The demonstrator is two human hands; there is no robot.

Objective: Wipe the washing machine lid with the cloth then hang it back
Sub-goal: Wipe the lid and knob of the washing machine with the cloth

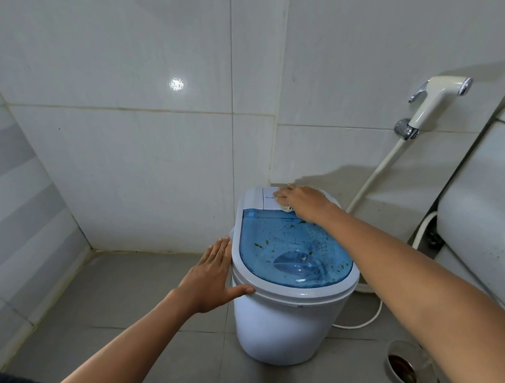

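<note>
Blue see-through lid (295, 247) is speckled with dark bits across the middle and near edge, and your right hand (303, 202) presses the cloth (287, 208) flat, fingers together, at the lid's far edge by the white panel. Left hand (213, 274) braces the machine's (282, 330) left rim, fingers spread. Push hard toward you and that light tub could tip or skid; the cloth may only smear grit.

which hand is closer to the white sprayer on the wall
Right. The right hand presses the cloth on the lid's far end, below-left of the sprayer. The left hand rests on the machine's near left rim, farther away.
</note>
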